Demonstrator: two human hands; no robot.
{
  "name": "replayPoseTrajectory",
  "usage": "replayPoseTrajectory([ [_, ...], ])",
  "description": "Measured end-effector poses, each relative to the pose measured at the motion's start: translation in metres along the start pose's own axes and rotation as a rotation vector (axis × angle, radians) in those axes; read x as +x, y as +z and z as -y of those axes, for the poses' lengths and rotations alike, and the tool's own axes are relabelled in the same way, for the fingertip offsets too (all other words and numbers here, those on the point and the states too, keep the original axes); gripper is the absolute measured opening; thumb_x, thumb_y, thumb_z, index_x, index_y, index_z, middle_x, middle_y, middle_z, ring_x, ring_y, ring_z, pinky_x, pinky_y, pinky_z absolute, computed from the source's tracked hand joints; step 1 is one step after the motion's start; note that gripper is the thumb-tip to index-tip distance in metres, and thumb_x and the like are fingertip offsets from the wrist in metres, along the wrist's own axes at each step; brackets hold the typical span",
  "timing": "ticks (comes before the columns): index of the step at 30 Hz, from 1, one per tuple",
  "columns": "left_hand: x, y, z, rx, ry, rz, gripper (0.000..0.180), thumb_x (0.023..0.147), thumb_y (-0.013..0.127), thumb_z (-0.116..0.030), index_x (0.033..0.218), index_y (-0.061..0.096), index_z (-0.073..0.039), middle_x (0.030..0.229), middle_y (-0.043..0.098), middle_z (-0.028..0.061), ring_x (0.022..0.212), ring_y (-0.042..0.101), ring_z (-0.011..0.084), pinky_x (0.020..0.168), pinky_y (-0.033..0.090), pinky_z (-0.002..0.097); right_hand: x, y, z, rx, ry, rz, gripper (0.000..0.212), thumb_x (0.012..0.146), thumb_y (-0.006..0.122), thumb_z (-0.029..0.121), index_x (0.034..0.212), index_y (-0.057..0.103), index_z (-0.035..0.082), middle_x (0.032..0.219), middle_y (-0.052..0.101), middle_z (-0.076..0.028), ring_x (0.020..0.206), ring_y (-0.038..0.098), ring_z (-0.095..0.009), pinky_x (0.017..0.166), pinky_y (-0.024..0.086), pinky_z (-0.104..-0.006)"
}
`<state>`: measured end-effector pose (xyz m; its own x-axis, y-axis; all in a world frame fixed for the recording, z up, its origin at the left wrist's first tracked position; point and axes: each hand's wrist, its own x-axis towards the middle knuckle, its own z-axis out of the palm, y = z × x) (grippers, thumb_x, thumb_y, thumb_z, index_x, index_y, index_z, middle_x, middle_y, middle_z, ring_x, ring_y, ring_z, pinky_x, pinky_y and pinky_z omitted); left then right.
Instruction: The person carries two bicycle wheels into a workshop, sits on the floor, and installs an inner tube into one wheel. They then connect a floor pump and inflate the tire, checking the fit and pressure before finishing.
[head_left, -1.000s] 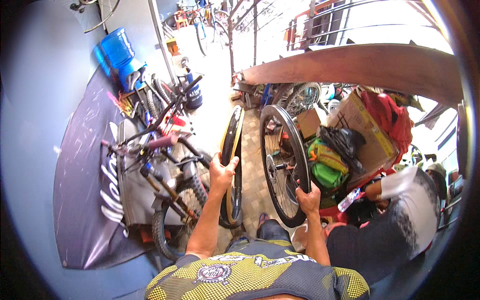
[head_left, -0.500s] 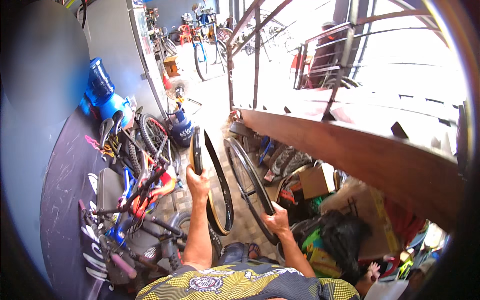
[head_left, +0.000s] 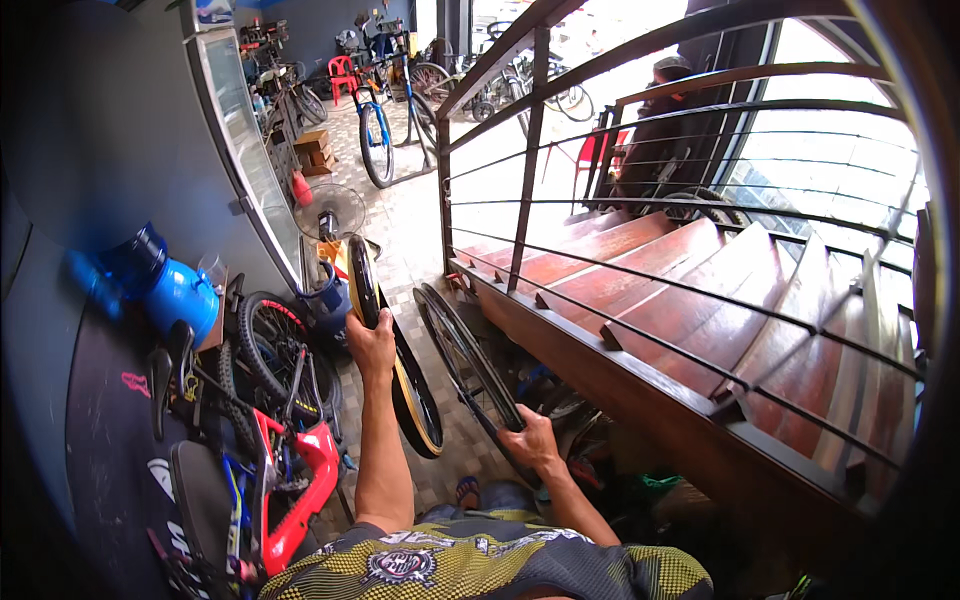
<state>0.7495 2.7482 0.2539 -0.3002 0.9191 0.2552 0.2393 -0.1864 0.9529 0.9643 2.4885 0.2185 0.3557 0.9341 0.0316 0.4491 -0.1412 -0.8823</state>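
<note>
My left hand (head_left: 373, 346) is closed around the near-left side of a black bicycle tire with tan sidewalls (head_left: 424, 428). The tire hangs as a long narrow loop, seen nearly edge-on, with no rim in it. In my right hand (head_left: 534, 440) is a dark spoked bicycle wheel (head_left: 492, 378), gripped by its near right edge and tilted away from me. A gap separates tire and wheel, and both are held up over the tiled floor. My fingertips are partly hidden behind what they hold.
Wooden stairs (head_left: 640, 300) with a dark metal railing rise on the right. To the left lie bicycles, a red frame (head_left: 300, 490) and a blue water jug (head_left: 180, 297). Ahead stand a fan (head_left: 330, 212), a blue bicycle (head_left: 376, 140) and a red chair (head_left: 342, 72). A person (head_left: 655, 130) is beyond the railing.
My view has lifted toward the room ahead, so more stairs and less of the clutter below them show. Both hands keep their grips on the tire and the wheel.
</note>
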Motion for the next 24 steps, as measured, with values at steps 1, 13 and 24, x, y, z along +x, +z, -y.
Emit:
replayPoseTrajectory([
  [1, 0.021, 0.012, 0.003, 0.007, 0.005, 0.021, 0.034, 0.09, 0.078, -0.014, 0.114, 0.062, 0.003, 0.095, 0.072, 0.0165, 0.084, 0.07, 0.0324, 0.082, 0.055, 0.0424, 0.023, -0.001, 0.004, -0.005, 0.024, 0.021, 0.033, 0.08, 0.072, 0.021, 0.107, 0.071, 0.002, 0.082, 0.07, -0.025, 0.073, 0.074, -0.035, 0.067, 0.055, -0.0426],
  [13, 0.298, 0.106, 0.069, 0.125, 0.19, -0.008, 0.044, 0.087, 0.077, -0.015, 0.122, 0.062, 0.006, 0.106, 0.071, 0.0201, 0.091, 0.07, 0.0333, 0.082, 0.054, 0.0426, 0.35, 0.088, 0.017, 0.037, -0.03, 0.01, 0.032, 0.082, 0.071, 0.022, 0.106, 0.072, 0.001, 0.079, 0.07, -0.022, 0.07, 0.071, -0.025, 0.07, 0.056, -0.0389],
  [24, 0.506, 0.175, 0.074, 0.022, 0.112, 0.253, 0.03, 0.091, 0.076, -0.014, 0.113, 0.063, 0.002, 0.094, 0.069, 0.0075, 0.079, 0.065, 0.0186, 0.075, 0.054, 0.0353, 0.699, 0.188, 0.062, -0.093, 0.024, 0.006, 0.036, 0.078, 0.067, 0.027, 0.098, 0.071, -0.002, 0.08, 0.07, -0.025, 0.075, 0.071, -0.04, 0.071, 0.054, -0.0456],
])
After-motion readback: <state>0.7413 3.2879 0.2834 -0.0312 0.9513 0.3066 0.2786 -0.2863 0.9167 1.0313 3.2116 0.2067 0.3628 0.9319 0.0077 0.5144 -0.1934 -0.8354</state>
